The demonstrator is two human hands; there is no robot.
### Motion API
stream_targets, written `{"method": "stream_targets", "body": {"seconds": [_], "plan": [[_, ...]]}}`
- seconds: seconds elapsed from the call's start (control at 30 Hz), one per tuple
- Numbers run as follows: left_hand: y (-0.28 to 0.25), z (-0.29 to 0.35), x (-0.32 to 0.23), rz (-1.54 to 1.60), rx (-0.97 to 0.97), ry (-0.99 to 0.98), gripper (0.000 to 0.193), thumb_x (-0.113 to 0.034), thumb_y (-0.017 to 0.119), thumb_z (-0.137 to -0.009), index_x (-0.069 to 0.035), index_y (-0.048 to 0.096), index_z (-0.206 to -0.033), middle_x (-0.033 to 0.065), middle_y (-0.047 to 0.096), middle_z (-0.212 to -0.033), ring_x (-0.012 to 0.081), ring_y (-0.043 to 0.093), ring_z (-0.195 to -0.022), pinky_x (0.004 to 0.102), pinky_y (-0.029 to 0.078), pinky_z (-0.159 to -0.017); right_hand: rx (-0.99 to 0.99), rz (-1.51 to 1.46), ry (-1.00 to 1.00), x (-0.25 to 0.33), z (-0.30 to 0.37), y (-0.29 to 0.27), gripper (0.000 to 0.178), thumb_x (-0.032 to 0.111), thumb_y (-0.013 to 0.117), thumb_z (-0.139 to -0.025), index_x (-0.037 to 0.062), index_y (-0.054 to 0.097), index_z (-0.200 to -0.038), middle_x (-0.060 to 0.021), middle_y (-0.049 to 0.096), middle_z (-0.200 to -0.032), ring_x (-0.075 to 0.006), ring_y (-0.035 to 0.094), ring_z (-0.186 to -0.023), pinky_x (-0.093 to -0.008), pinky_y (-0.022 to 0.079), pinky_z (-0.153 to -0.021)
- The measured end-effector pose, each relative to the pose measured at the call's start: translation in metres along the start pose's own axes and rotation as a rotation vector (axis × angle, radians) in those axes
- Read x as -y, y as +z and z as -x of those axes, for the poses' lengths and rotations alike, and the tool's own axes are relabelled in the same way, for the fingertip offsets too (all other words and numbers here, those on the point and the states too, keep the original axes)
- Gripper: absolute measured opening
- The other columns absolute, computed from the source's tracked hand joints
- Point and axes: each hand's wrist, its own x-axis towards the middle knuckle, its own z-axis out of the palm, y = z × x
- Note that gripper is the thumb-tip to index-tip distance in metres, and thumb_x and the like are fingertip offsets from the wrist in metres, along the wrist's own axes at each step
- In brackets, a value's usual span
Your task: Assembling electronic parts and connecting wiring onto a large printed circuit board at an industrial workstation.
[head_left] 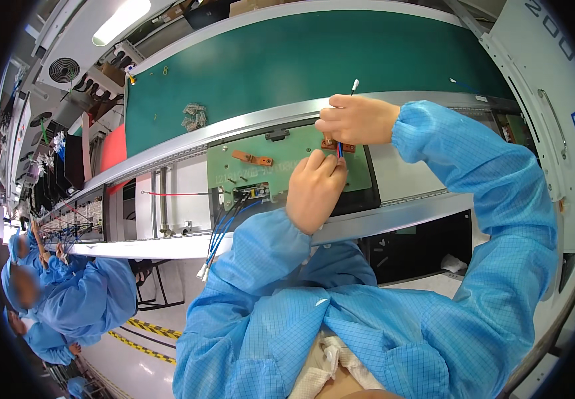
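My left hand point(315, 189) reaches over the green fixture plate point(224, 157), its fingers pinched on a thin bundle of wires point(340, 151). Just beyond it my right hand point(359, 120) is closed round the same bundle, and a white connector point(355, 85) pokes out past its fingers. Partly covered by the hands is a brown clamp point(348, 147) on the plate's right part; a second brown clamp point(253, 158) sits left of the hands. A small circuit board point(255, 192) lies at the plate's near edge. From it blue wires point(217, 236) with white connectors hang over the rail.
A green mat point(300, 56) covers the bench behind, with a pile of small clear parts point(194, 117) on it. A metal rail point(394, 214) runs along the near side. Farther left, people in blue gowns point(88, 289) work at the same line. A white cabinet point(540, 80) stands right.
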Motion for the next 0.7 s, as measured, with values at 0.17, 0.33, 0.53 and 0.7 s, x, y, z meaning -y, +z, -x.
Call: {"method": "stream_targets", "body": {"seconds": [0.17, 0.33, 0.53, 0.7], "plan": [[-0.004, -0.002, 0.002, -0.071, 0.046, 0.036, 0.005, -0.008, 0.062, -0.073, -0.004, 0.063, -0.076, 0.0025, 0.053, -0.072, 0.0177, 0.052, -0.078, 0.0286, 0.044, -0.067, 0.002, -0.516, 0.435, 0.020, 0.008, 0.015, 0.010, 0.012, 0.062, -0.074, 0.0064, 0.064, -0.083, -0.0006, 0.056, -0.090, -0.0159, 0.056, -0.083, -0.0305, 0.049, -0.067], [-0.004, 0.000, 0.001, -0.076, 0.051, 0.055, 0.007, -0.009, 0.060, -0.073, -0.004, 0.062, -0.077, 0.0026, 0.054, -0.073, 0.0171, 0.052, -0.078, 0.0281, 0.044, -0.067, -0.038, -1.121, 0.772, 0.027, 0.007, 0.010, 0.017, 0.006, 0.060, -0.080, 0.0017, 0.061, -0.096, -0.0050, 0.056, -0.078, -0.0183, 0.058, -0.072, -0.0321, 0.048, -0.061], [0.000, 0.000, -0.001, -0.096, 0.039, 0.045, 0.006, -0.009, 0.060, -0.071, -0.005, 0.062, -0.075, 0.0024, 0.054, -0.074, 0.0166, 0.052, -0.078, 0.0276, 0.044, -0.066, -0.050, -1.376, 0.748, 0.021, 0.011, 0.016, 0.023, 0.004, 0.066, -0.080, 0.0003, 0.059, -0.102, -0.0050, 0.052, -0.069, -0.0171, 0.054, -0.066, -0.0315, 0.046, -0.060], [0.006, 0.002, -0.003, -0.105, 0.045, 0.031, 0.004, -0.010, 0.060, -0.071, -0.007, 0.060, -0.072, 0.0019, 0.053, -0.073, 0.0167, 0.052, -0.078, 0.0272, 0.043, -0.065, -0.099, -1.406, 0.790, 0.029, 0.009, 0.020, 0.022, 0.005, 0.069, -0.077, 0.0005, 0.058, -0.096, -0.0049, 0.051, -0.068, -0.0170, 0.052, -0.065, -0.0313, 0.045, -0.060]]}}
